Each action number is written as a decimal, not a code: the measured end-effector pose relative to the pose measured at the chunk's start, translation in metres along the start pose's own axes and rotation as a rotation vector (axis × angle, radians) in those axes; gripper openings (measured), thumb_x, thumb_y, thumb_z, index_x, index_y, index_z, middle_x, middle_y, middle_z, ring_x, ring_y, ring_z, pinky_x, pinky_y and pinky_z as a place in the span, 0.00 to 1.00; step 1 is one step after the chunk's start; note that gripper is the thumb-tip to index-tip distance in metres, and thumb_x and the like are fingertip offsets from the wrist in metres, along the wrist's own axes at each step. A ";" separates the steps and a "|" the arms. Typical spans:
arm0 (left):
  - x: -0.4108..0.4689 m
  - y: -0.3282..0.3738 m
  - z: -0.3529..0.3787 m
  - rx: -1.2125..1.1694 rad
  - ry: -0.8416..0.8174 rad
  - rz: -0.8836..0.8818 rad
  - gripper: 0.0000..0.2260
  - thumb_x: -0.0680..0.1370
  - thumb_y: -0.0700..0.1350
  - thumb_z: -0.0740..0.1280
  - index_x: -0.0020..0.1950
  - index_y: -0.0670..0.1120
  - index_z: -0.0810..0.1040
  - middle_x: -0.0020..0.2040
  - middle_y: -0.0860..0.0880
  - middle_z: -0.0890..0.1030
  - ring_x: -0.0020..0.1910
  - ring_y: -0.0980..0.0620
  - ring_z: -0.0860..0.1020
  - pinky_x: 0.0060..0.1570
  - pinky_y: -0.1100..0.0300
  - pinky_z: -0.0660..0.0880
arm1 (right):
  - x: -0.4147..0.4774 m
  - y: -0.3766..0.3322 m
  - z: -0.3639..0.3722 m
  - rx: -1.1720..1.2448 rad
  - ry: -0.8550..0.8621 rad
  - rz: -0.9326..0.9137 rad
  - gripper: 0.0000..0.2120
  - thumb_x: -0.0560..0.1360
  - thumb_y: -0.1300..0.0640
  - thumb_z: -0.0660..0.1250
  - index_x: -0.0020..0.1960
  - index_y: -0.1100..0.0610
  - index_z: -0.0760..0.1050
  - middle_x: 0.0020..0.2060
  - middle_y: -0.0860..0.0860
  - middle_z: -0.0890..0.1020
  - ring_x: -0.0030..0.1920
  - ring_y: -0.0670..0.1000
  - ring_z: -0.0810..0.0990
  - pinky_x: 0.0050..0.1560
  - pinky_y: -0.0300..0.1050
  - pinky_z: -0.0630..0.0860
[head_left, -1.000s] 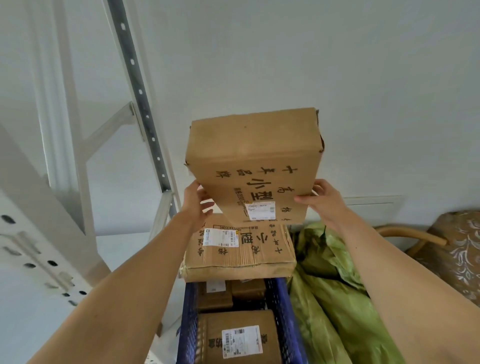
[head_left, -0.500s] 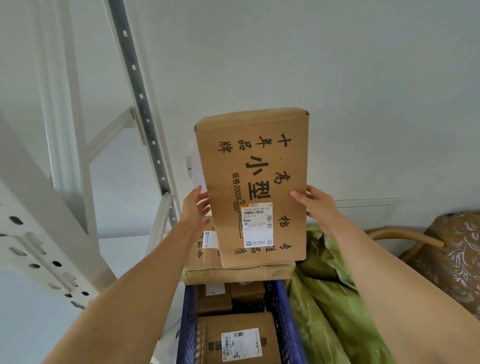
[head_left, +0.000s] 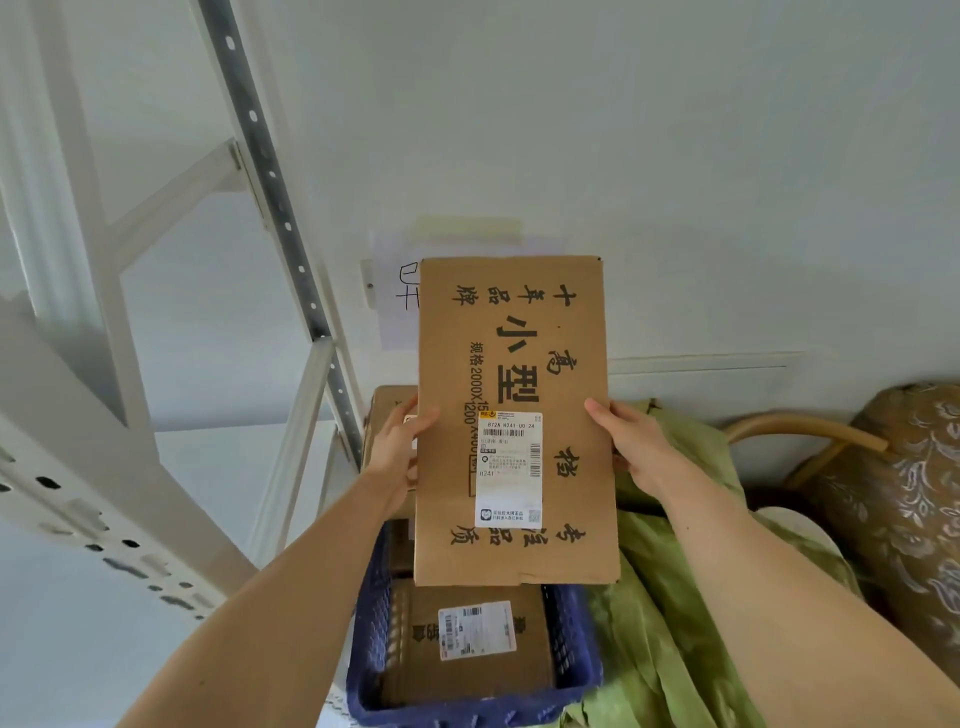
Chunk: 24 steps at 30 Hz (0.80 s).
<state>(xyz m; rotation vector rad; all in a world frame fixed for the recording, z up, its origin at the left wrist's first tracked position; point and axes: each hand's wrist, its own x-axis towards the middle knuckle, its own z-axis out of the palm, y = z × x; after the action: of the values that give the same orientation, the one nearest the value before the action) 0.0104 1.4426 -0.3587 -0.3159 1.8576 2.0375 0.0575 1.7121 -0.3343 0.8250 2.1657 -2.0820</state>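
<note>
A flat brown cardboard box (head_left: 514, 364) with black printed characters and a white shipping label is held up in front of me, its broad face toward the camera. My left hand (head_left: 402, 452) grips its left edge, thumb on the front face. My right hand (head_left: 626, 447) grips its right edge the same way. Below it stands a blue plastic basket (head_left: 371, 623) with another labelled cardboard box (head_left: 467, 639) inside. A further cardboard box (head_left: 387, 415) shows behind my left hand, mostly hidden.
A white metal shelving frame (head_left: 280, 208) with perforated uprights rises on the left. Green cloth (head_left: 665, 597) lies right of the basket. A patterned cushion (head_left: 904, 509) and a curved wooden armrest (head_left: 800, 428) sit at the far right. A white wall stands behind.
The held box has tipped from a slant to upright with its full face toward me and has come lower and closer. Both hands kept hold of its edges.
</note>
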 end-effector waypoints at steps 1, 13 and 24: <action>-0.001 -0.007 0.001 -0.006 0.013 -0.034 0.27 0.77 0.54 0.70 0.75 0.57 0.67 0.64 0.48 0.79 0.58 0.45 0.79 0.58 0.44 0.77 | 0.000 0.005 0.000 -0.003 0.000 0.013 0.22 0.79 0.49 0.67 0.71 0.54 0.72 0.53 0.49 0.82 0.54 0.52 0.79 0.63 0.55 0.74; -0.024 -0.079 -0.001 0.016 0.055 -0.239 0.33 0.65 0.61 0.77 0.66 0.57 0.71 0.58 0.48 0.82 0.58 0.44 0.80 0.61 0.35 0.74 | 0.003 0.065 0.002 -0.026 -0.011 0.224 0.20 0.80 0.47 0.65 0.69 0.52 0.74 0.53 0.53 0.83 0.53 0.55 0.81 0.49 0.51 0.77; -0.031 -0.112 -0.028 -0.024 0.167 -0.370 0.42 0.64 0.59 0.79 0.73 0.49 0.68 0.54 0.43 0.85 0.47 0.43 0.86 0.44 0.43 0.83 | 0.025 0.075 0.019 -0.095 -0.116 0.232 0.16 0.76 0.56 0.72 0.64 0.53 0.77 0.53 0.55 0.84 0.55 0.58 0.81 0.63 0.61 0.75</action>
<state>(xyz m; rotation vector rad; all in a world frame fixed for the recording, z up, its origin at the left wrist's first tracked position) 0.0820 1.4189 -0.4510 -0.7948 1.7122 1.8256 0.0585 1.7001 -0.4148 0.8751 1.9868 -1.8542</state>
